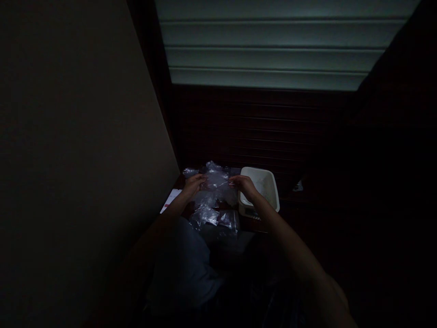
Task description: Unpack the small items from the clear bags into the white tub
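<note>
The room is very dark. My left hand and my right hand are raised in front of me, each with its fingers pinched on one side of a clear plastic bag stretched between them. What the bag holds is too dim to make out. More crumpled clear plastic bags lie below my hands on a dark table.
A white rectangular tub stands just right of my right hand. A white paper or card lies at the table's left edge by the wall. A window blind glows faintly above. My lap is below.
</note>
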Tool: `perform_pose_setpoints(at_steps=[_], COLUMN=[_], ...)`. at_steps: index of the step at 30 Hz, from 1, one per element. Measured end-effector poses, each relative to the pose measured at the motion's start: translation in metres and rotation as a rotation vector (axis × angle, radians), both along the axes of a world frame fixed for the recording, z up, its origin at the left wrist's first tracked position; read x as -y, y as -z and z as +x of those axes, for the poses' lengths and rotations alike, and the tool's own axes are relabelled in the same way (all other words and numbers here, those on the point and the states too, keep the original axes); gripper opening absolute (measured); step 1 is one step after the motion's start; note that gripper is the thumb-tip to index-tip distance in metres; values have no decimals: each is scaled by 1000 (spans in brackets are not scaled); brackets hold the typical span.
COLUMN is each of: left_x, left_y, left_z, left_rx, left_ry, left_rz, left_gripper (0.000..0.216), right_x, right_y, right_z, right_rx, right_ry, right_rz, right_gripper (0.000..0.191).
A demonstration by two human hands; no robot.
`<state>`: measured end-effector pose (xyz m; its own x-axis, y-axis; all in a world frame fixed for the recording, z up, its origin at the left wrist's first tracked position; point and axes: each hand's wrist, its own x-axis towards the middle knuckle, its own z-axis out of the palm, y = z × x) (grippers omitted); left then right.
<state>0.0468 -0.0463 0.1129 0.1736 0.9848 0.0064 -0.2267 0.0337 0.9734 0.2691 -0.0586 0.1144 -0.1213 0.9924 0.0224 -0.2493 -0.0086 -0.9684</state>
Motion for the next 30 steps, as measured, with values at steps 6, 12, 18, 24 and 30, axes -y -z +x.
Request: perform_pose_setpoints(at_steps=[6,12,18,24,30], left_x=[2,2,-2,0,3], left_y=[-2,0,2,-1,-4], left_z=[1,-1,-4,3,3], left_rx=[-39,-90,80,-130,-231], left_ry=[3,22,29,9,7], left_rz=[7,18,-128,31,88], left_gripper=[21,26,32,31,43], right_x=[-2,-1,4,4,0], right_y=[-4,-6,-8,-5,-2], right_z=[1,1,2,1,1], right_rx=[-8,70,234,339,335], right_ry=[-4,11,104,112,112], right_rz=[-68,-84,43,128,175], right_gripper=[23,44,35,29,28])
